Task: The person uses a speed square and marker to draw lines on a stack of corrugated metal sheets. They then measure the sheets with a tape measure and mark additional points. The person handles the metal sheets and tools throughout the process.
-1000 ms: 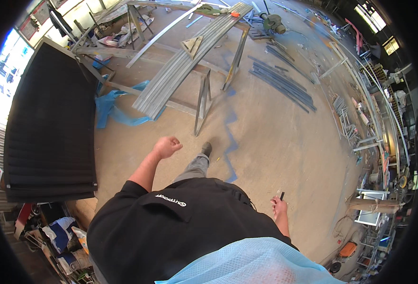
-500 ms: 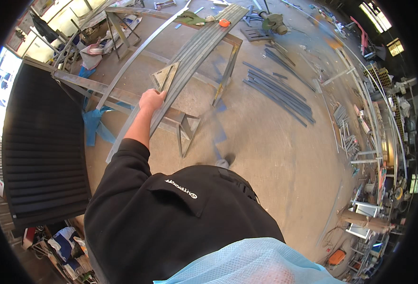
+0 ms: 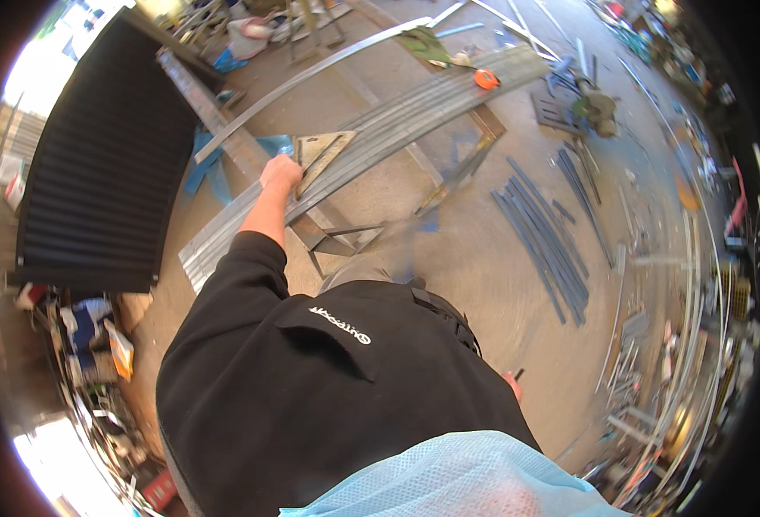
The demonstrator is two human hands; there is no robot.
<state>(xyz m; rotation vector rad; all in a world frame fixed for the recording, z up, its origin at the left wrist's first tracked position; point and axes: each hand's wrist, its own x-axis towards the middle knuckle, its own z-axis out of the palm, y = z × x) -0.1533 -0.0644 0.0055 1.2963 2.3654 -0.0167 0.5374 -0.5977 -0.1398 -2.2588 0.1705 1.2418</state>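
Note:
My left hand (image 3: 282,175) is closed around the lower left edge of a triangular set square (image 3: 310,148). The square rests on a row of long grey metal tubes (image 3: 431,108) lying side by side across a steel stand (image 3: 474,159). Only a small part of my right hand (image 3: 513,387) shows, low beside my black sweatshirt. From it sticks a short, thin, dark thing (image 3: 520,374), perhaps a pen; the fingers are mostly hidden by my body. An orange tape measure (image 3: 486,79) sits on the far end of the tubes.
A green cloth (image 3: 421,43) lies beyond the tubes. A black ribbed panel (image 3: 113,164) stands at left. Dark metal bars (image 3: 542,250) lie on the floor at right, near a greenish machine (image 3: 599,114). Blue plastic film (image 3: 212,177) hangs behind the stand.
My view has turned, so the tubes lie more crosswise and the floor bars sit lower. A bit of my right hand has come into view. My left hand keeps its hold on the set square.

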